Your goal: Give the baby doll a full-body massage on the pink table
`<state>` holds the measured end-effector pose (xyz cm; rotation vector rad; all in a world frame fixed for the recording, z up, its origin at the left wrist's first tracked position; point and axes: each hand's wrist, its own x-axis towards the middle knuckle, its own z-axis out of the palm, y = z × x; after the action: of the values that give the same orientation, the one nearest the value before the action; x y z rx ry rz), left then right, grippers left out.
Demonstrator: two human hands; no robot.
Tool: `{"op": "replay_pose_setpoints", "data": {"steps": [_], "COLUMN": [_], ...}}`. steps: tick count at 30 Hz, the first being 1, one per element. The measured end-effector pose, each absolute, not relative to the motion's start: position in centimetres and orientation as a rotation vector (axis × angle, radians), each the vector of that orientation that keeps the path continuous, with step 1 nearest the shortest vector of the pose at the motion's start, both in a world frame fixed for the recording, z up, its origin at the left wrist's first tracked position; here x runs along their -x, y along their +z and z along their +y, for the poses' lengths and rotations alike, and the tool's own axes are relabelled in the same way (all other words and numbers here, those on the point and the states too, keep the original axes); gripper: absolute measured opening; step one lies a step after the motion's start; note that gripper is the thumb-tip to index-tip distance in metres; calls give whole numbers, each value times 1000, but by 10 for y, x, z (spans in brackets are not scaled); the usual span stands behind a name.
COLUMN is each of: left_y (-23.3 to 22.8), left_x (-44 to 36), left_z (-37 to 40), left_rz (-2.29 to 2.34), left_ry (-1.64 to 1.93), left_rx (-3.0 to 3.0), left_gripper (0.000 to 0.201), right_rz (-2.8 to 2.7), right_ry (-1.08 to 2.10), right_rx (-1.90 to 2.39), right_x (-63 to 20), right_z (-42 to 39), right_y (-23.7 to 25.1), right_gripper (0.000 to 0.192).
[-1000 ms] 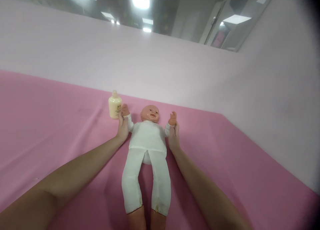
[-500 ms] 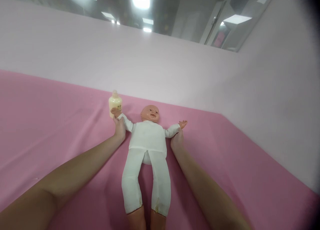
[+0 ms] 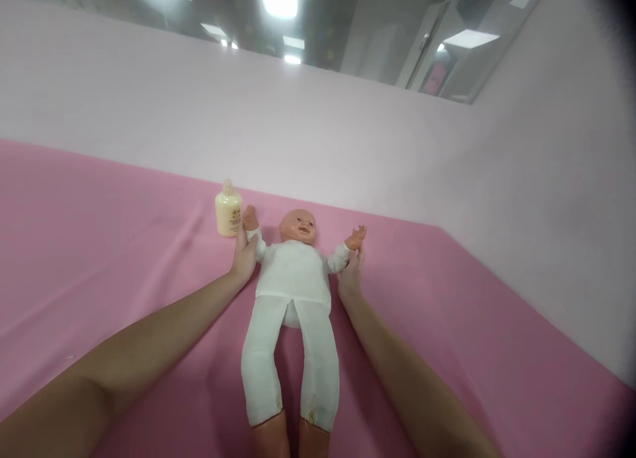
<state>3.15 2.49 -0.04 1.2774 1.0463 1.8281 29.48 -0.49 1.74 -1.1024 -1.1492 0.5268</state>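
A baby doll (image 3: 294, 272) in a white top and white trousers lies on its back, head away from me and bare lower legs towards me. My left hand (image 3: 244, 256) is closed on the doll's arm at the left, near the wrist, its thumb pointing up. At the right, my right hand (image 3: 350, 274) holds the other sleeved arm near the wrist; part of its fingers is hidden behind that arm. Just left of my left hand stands a bottle (image 3: 228, 214) of pale yellow liquid with dark print.
Under the doll spreads a pink cover (image 3: 149, 246), wrinkled at the left. A pale wall (image 3: 308, 133) rises behind it and continues on the right. Higher up, a glossy pane (image 3: 322, 27) reflects ceiling lights.
Both doll arms have swung inward, their hands now pointing more upward. My hands moved with them, the left one rightward, and the bottle's label is now less covered.
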Motion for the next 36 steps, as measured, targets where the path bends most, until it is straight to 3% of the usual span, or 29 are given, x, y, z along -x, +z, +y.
{"op": "replay_pose_setpoints", "data": {"steps": [9, 15, 28, 36], "left_y": [3, 4, 5, -1], "left_x": [-35, -39, -40, -33], "left_z": [20, 17, 15, 22], "left_rz": [1122, 1119, 1127, 1123], "left_ry": [1615, 1428, 1487, 1751], "left_rx": [-1773, -2106, -2028, -1373], "left_gripper": [53, 66, 60, 51], "right_rz": [-1617, -1840, -1764, -1314], "right_ry": [490, 368, 401, 654], "right_rx": [1032, 1123, 1147, 981], "right_x": [-284, -284, -283, -283], "right_z": [-22, -21, -21, -18], "right_y": [28, 28, 26, 23], "right_gripper": [48, 57, 54, 51]}}
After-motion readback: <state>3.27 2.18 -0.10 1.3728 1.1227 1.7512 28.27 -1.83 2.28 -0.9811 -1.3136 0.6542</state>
